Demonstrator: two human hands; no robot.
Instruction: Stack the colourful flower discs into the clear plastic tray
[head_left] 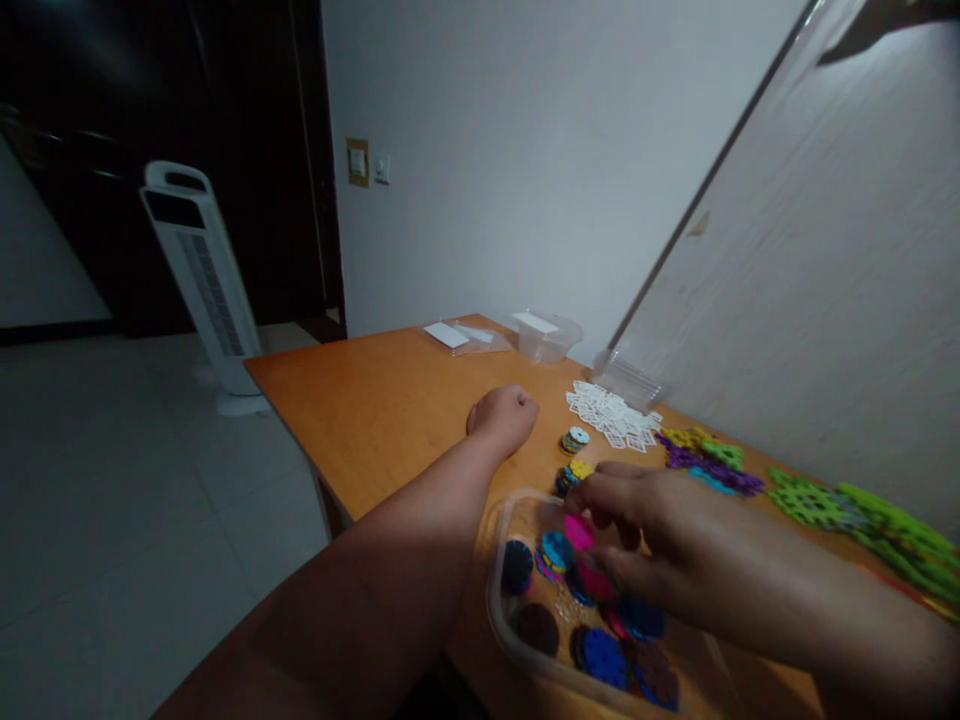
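My left hand (504,418) rests on the wooden table as a closed fist, with no object showing in it. My right hand (637,515) reaches over a clear plastic tub (496,600), its thumb and fingers closed around a bright pink notched disc (578,531); the fingertips are partly hidden. Inside the tub lie stacks of notched plastic discs: black (517,567), light blue (556,550), brown (537,630) and blue (604,657). Just beyond the rim stand a yellow-topped stack (578,470) and a white-topped stack (576,438).
White lattice pieces (615,415) lie near the wall, with purple pieces (705,462) and green pieces (814,503) to their right. A clear bowl (547,338), a clear bag (469,338) and a clear box (628,380) sit along the back. A tower fan (202,285) stands on the floor.
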